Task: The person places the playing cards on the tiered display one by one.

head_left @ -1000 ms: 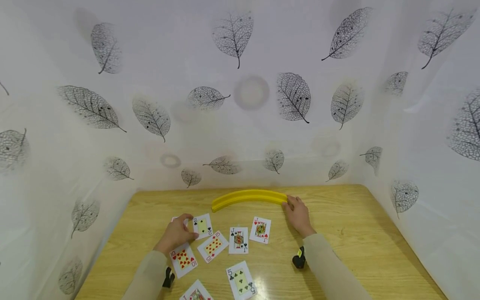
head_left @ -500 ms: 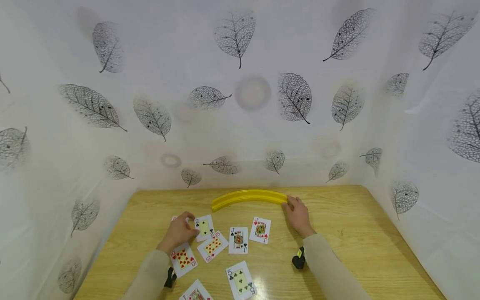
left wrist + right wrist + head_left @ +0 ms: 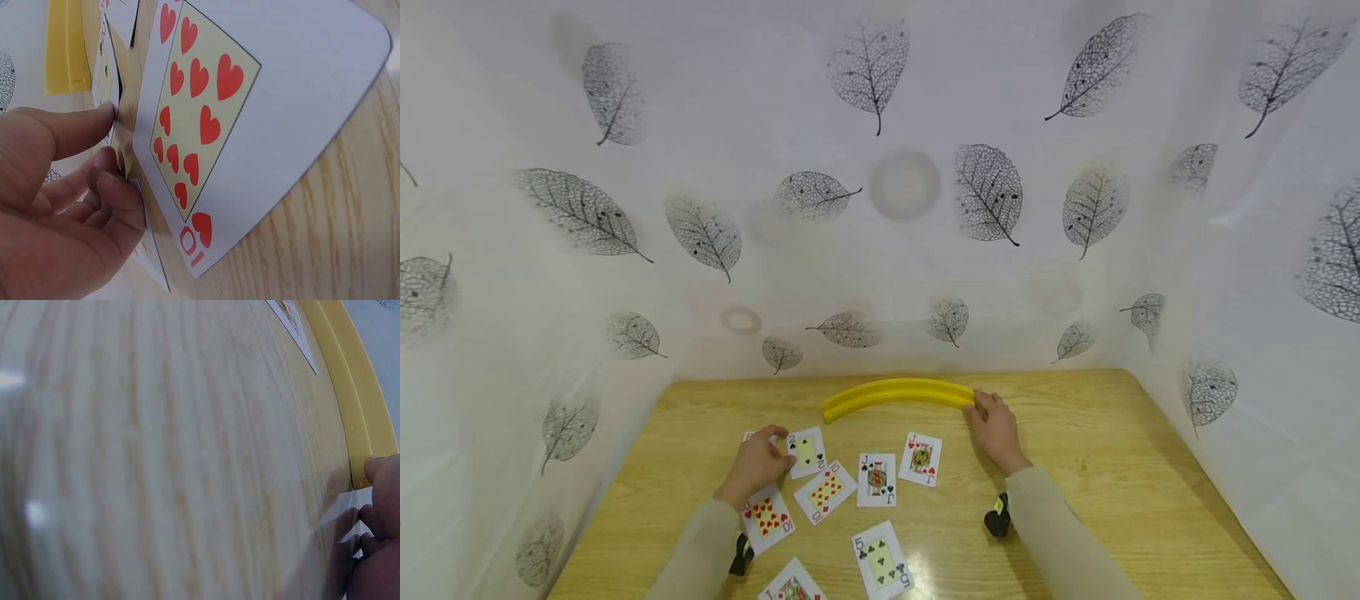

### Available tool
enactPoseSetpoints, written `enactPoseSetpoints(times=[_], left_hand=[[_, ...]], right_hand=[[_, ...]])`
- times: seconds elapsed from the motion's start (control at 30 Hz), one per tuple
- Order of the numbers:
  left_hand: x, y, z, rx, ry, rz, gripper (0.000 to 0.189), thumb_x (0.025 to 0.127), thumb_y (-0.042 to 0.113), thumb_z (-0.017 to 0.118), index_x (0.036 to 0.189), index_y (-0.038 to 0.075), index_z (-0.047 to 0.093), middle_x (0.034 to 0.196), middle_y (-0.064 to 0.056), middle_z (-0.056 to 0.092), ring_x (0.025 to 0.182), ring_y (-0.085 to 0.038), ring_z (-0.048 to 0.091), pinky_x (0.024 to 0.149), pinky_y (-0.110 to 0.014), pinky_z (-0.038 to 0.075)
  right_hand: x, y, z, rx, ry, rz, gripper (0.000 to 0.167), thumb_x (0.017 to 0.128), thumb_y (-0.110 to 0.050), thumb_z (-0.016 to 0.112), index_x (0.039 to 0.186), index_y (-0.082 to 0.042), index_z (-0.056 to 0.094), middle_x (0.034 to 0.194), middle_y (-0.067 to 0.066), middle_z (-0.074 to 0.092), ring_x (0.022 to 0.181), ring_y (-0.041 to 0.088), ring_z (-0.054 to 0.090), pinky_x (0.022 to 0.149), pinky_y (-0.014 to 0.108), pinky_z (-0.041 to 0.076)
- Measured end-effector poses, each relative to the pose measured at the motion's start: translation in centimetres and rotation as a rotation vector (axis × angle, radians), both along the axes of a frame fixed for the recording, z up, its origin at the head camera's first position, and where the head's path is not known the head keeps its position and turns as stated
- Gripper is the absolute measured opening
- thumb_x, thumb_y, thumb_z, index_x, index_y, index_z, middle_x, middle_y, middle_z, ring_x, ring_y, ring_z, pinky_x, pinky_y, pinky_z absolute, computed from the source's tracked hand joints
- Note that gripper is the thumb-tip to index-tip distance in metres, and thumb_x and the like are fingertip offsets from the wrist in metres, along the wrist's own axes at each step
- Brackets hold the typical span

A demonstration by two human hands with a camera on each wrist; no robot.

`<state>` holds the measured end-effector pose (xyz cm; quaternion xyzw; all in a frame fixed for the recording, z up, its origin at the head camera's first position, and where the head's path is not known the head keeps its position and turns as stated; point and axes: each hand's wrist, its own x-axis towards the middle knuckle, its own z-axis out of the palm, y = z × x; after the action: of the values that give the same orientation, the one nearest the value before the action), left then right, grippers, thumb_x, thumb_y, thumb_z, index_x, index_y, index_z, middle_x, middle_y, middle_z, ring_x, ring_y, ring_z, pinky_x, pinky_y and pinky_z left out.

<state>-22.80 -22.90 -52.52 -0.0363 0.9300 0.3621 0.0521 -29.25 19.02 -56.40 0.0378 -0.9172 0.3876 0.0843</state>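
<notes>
In the head view my left hand (image 3: 756, 465) pinches the two of spades (image 3: 806, 452) by its left side, thumb and index finger spread along the edge. The left wrist view shows the thumb against that card (image 3: 105, 75), with the other fingers curled beneath. Partly covered by this hand lie another card (image 3: 748, 436) and the ten of hearts (image 3: 767, 518). My right hand (image 3: 996, 429) holds the right end of a yellow curved card holder (image 3: 898, 390), which lies near the table's back edge. From the right wrist, the thumb (image 3: 375, 469) shows on the holder's end.
Right of the two lie the ten of diamonds (image 3: 826, 493), jack of spades (image 3: 877, 481) and jack of hearts (image 3: 921, 459). Nearer are the five of clubs (image 3: 883, 560) and a red face card (image 3: 792, 583), cut off below. A leaf-print curtain (image 3: 902, 275) surrounds the wooden table (image 3: 1120, 467).
The two of spades has shifted and turned slightly under my left hand, first a little right and nearer, then back. My right hand and the card holder have stayed in place.
</notes>
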Motion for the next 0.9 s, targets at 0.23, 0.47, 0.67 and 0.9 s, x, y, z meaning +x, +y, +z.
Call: enactPoseSetpoints(times=[0.23,0.47,0.67,0.9], left_hand=[[-0.2,-0.1,-0.2,0.006,0.013,0.008,0.048,0.09,0.007,0.079,0.134,-0.004,0.06,0.084,-0.01,0.064,0.071,-0.019,0.056,0.061,-0.029,0.045],[-0.2,-0.1,-0.2,0.029,0.002,0.034,0.04,0.091,0.006,0.076,0.126,-0.003,0.06,0.086,-0.01,0.062,0.075,-0.021,0.056,0.063,-0.029,0.045],[-0.3,-0.1,-1.0,0.027,0.114,0.078,0.021,0.094,0.006,0.07,0.113,-0.001,0.065,0.085,-0.011,0.067,0.073,-0.019,0.059,0.061,-0.029,0.046],[-0.8,0.1,-0.7,0.099,0.191,0.109,0.008,0.098,0.006,0.067,0.104,0.002,0.068,0.096,-0.013,0.07,0.083,-0.019,0.062,0.069,-0.025,0.05]], right_hand=[[0.0,0.0,-0.2,-0.004,0.024,0.003,0.047,0.11,-0.016,0.055,0.148,0.012,0.05,0.149,0.036,0.054,0.149,0.061,0.033,0.122,0.072,0.03],[0.2,0.0,-0.3,-0.01,0.024,0.005,0.048,0.109,-0.016,0.056,0.147,0.012,0.05,0.148,0.037,0.053,0.149,0.06,0.033,0.121,0.072,0.031],[0.2,-0.2,-0.2,-0.002,0.036,-0.009,0.046,0.109,-0.016,0.057,0.146,0.012,0.052,0.146,0.037,0.055,0.148,0.06,0.036,0.121,0.071,0.032],[0.1,-0.1,-0.2,-0.007,0.023,-0.014,0.046,0.109,-0.016,0.057,0.147,0.011,0.052,0.148,0.036,0.054,0.148,0.059,0.035,0.122,0.071,0.031]])
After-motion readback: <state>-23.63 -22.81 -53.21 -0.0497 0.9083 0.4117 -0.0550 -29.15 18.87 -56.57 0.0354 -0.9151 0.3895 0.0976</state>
